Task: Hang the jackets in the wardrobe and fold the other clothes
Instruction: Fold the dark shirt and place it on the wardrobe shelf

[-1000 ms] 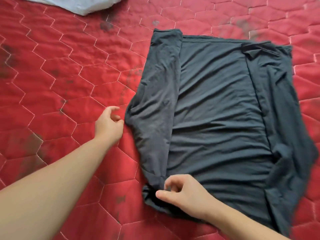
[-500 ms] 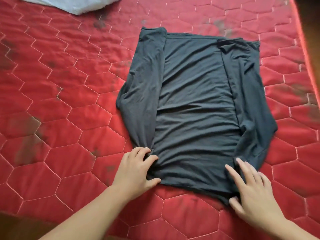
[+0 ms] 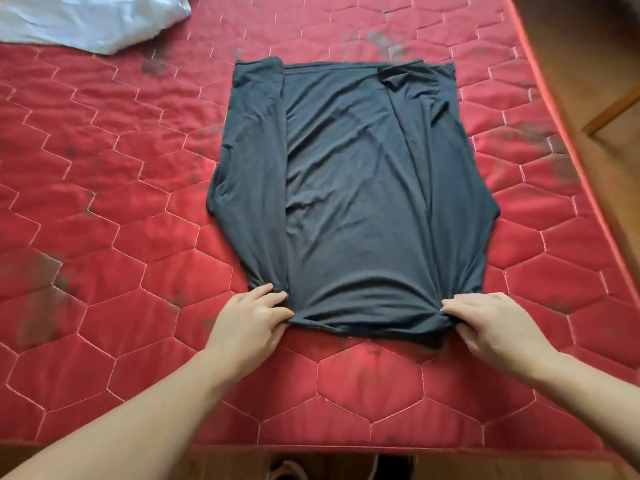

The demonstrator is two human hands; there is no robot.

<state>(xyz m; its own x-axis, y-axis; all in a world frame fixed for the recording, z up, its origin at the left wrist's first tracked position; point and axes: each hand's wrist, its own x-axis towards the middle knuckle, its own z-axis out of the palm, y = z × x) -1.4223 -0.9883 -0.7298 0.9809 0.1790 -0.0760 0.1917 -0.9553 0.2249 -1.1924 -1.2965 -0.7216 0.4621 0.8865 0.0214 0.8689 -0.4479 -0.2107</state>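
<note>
So the dark grey shirt (image 3: 353,202) is laid out flat in the middle of the red quilted mattress (image 3: 104,209), and both side panels with the sleeves are already turned in over the body, so it's a long rectangle at this point. The person has the left hand (image 3: 251,322) pinching the near left corner of the hem and the right hand (image 3: 491,327) pinching the near right corner, fingers (image 3: 273,299) curled into the fabric on both sides, and the cloth is bunched a little at each grip. Looks like the setup for the end-to-end fold, bringing the hem up toward the collar end at the far side, but that hasn't happened yet. So this one garment is probably about halfway folded: sides done, lengthwise fold or two left. There's a pale white cloth (image 3: 90,19) crumpled at the far left corner of the mattress, could be another piece waiting, hard to tell what it is. No jackets or wardrobe anywhere in view, so no way of judging how that half of the job stands from here.
</note>
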